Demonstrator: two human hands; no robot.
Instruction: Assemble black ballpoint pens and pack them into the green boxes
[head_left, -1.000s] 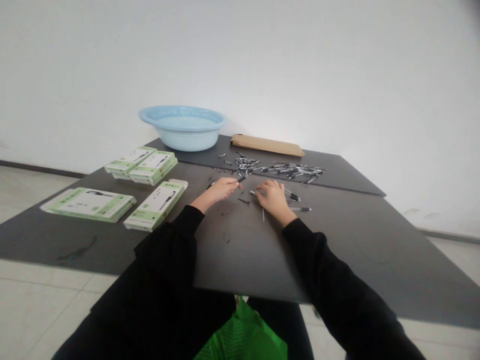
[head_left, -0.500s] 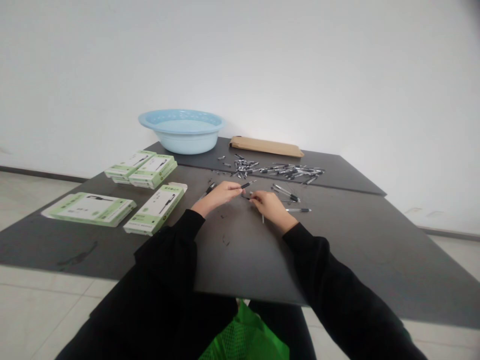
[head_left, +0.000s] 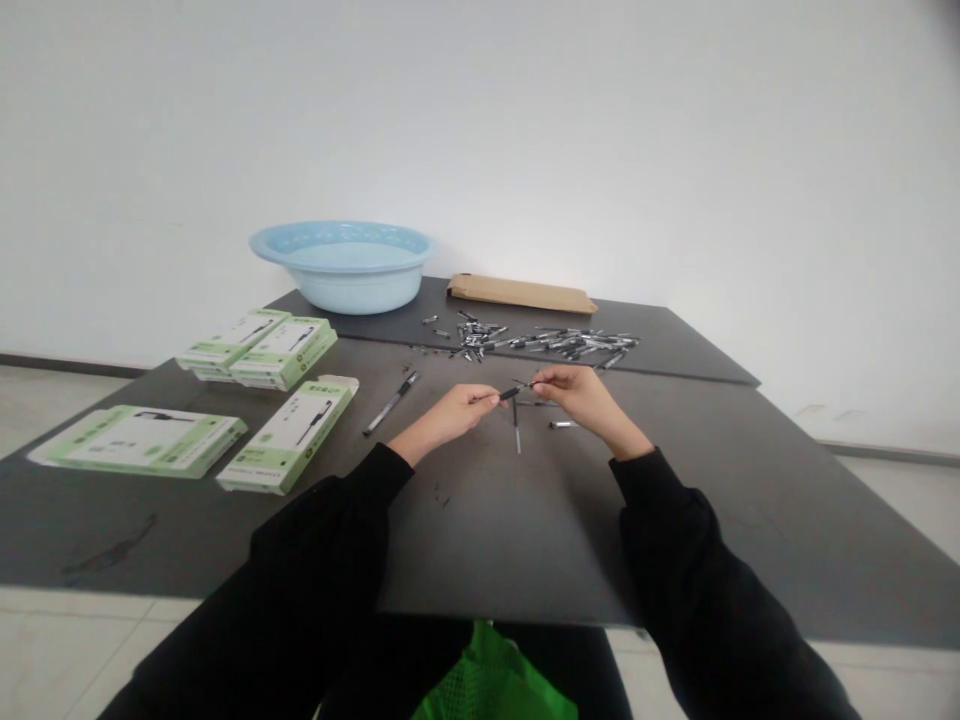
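Note:
My left hand (head_left: pixel 463 410) is closed around a pen (head_left: pixel 510 394), whose black grip points right toward my other hand. At the pen's front end, my right hand (head_left: pixel 576 392) pinches something small and dark that I cannot make out. Below the fingers a thin clear-and-dark stick (head_left: pixel 517 428), perhaps a refill, lies on the table. Near my right wrist a pen (head_left: pixel 562 425) is partly hidden by the hand. Left of my left hand lies another pen (head_left: pixel 391 404) with a black grip.
On the dark table (head_left: pixel 480 540), a pile of pens (head_left: pixel 581 343) and small pen parts (head_left: pixel 474 338) lies beyond my hands. Green-and-white pen boxes (head_left: pixel 289 437) are at the left. Behind stand a blue basin (head_left: pixel 352 285) and a flat brown cardboard piece (head_left: pixel 521 293).
My right hand has lifted from the table and moved right and up, to the pen's front end. The pen in my left hand has tipped lower. The view has shifted slightly.

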